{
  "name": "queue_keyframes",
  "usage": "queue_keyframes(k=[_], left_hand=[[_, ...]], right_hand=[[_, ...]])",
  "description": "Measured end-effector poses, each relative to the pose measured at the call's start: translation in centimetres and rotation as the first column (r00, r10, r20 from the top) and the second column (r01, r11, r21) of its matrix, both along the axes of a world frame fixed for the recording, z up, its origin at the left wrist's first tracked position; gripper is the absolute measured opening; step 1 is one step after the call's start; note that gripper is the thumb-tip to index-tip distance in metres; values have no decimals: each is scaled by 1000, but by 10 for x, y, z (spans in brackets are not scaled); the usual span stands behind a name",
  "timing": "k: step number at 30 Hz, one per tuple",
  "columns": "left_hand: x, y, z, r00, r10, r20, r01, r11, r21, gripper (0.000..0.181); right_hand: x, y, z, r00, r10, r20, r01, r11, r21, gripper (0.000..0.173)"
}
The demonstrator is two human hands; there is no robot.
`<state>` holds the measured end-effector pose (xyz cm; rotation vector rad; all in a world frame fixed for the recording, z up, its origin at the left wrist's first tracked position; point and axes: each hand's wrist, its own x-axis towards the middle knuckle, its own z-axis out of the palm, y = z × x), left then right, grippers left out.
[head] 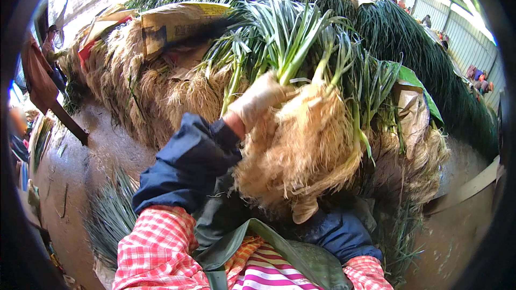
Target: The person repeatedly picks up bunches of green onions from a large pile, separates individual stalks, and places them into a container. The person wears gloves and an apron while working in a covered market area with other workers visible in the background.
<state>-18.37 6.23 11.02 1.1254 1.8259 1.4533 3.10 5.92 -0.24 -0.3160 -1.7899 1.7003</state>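
Note:
A bundle of leeks with a thick mass of pale roots (310,137) is right in front of me, its green leaves (282,32) pointing away. My left hand (262,96), in a pale glove and slightly blurred, curls around the base of the stems on the bundle's left side. Below the hanging roots, part of my gloved right hand (305,210) shows against their underside. The roots hide most of its fingers. Single leek stalks (356,125) hang at the bundle's right side.
Long heaps of leeks (419,60) rise ahead, roots facing me on the left. A printed sack (181,22) lies over one heap. Loose leeks (115,205) rest on the wet floor (64,217) at my left. An upright wooden post (68,123) stands farther left. Other people are in the background.

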Motion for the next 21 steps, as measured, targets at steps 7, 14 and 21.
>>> queue_keyframes(k=[7, 14, 21], left_hand=[[-94, -10, 24, 939, -132, 318, 46, 963, 264, 35], [-68, -18, 2, 751, -36, 659, -202, 938, 282, 34], [-25, -31, -13, 915, -49, 400, -92, 941, 325, 37]], right_hand=[[-83, 49, 54, 994, -46, -95, 55, 994, 90, 70], [-62, 59, 50, 992, -106, -62, 114, 986, 126, 74], [43, 73, 30, 899, -435, 47, 348, 777, 525, 79]])
